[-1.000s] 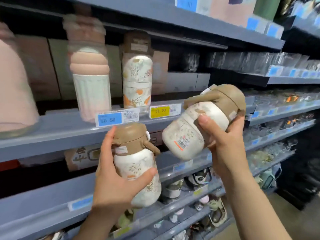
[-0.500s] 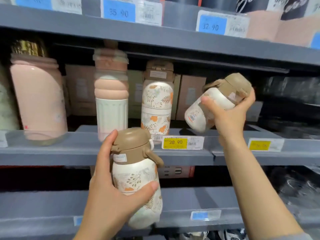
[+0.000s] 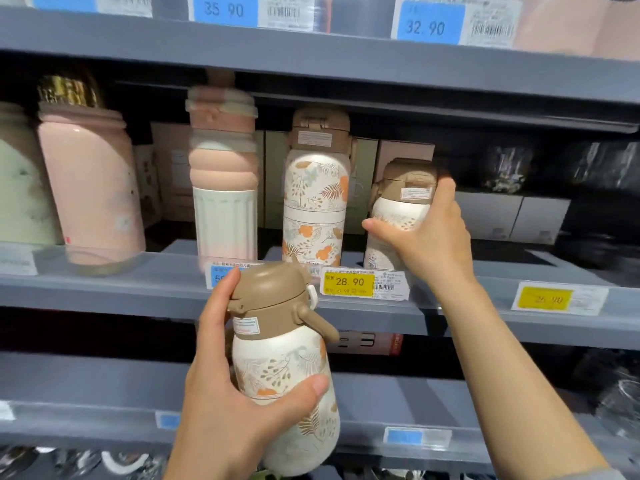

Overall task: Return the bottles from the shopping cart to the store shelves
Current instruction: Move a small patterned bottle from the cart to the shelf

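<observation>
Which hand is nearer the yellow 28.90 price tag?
Right. The right hand grips a bottle just above the yellow 28.90 price tag; the left hand holds another bottle lower, left of it.

On the upper shelf edge, a blue price tag (image 3: 224, 9) reads 35.90, and another blue tag (image 3: 427, 26) to its right reads 32.90. On the middle shelf edge, a yellow tag (image 3: 349, 282) reads 28.90. Farther right, a blurred yellow tag (image 3: 546, 299) seems to read 26.90. The bottles' labels are too small to read.
</observation>
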`<state>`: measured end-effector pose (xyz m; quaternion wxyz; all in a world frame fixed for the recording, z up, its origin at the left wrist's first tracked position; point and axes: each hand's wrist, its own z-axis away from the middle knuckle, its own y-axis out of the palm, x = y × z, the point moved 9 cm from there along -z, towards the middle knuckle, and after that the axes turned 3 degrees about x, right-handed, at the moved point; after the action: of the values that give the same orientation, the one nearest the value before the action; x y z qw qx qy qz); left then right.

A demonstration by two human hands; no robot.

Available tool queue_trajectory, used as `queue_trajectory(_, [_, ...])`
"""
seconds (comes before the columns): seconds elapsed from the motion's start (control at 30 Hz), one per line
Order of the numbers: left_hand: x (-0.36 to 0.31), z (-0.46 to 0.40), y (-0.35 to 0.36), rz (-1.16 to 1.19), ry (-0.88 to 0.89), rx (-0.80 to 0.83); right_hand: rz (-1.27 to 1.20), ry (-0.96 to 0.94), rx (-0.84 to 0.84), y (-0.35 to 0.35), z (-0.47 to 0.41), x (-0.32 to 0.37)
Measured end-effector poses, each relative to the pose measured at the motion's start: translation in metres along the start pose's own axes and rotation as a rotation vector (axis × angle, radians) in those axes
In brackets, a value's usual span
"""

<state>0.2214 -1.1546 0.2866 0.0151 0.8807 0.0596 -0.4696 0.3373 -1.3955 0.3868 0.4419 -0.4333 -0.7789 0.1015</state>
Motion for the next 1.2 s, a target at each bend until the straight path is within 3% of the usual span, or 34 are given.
queue_trajectory(0.23, [-0.007,0.007,-0.001,0.033,0.031,-0.018,0.108,0.005,0.005,0.001,0.009,0.002])
queue_trajectory(0.37, [-0.017,0.005,0.01,0.031,0.057,-0.006,-0.234,-0.115,-0.064,-0.029,0.043,0.011])
queue_trajectory(0.47, [-0.029,-0.003,0.029,0.063,0.101,0.037,-0.54,-0.233,0.093,-0.055,0.094,0.025])
queue_trajectory(0.63, [-0.068,-0.02,0.093,0.047,0.246,0.144,-0.546,-0.152,0.32,-0.074,0.141,0.012])
queue_trajectory(0.9, [-0.129,-0.049,0.201,-0.104,0.635,0.112,-0.711,-0.096,-0.07,-0.142,0.112,-0.05])
queue_trajectory(1.07, [-0.135,-0.059,0.242,-0.205,0.746,0.021,-0.706,-0.121,-0.084,-0.151,0.085,-0.058])
queue_trajectory(1.2, [-0.137,-0.061,0.263,-0.197,0.847,0.157,-0.728,-0.128,-0.145,-0.165,0.066,-0.073])
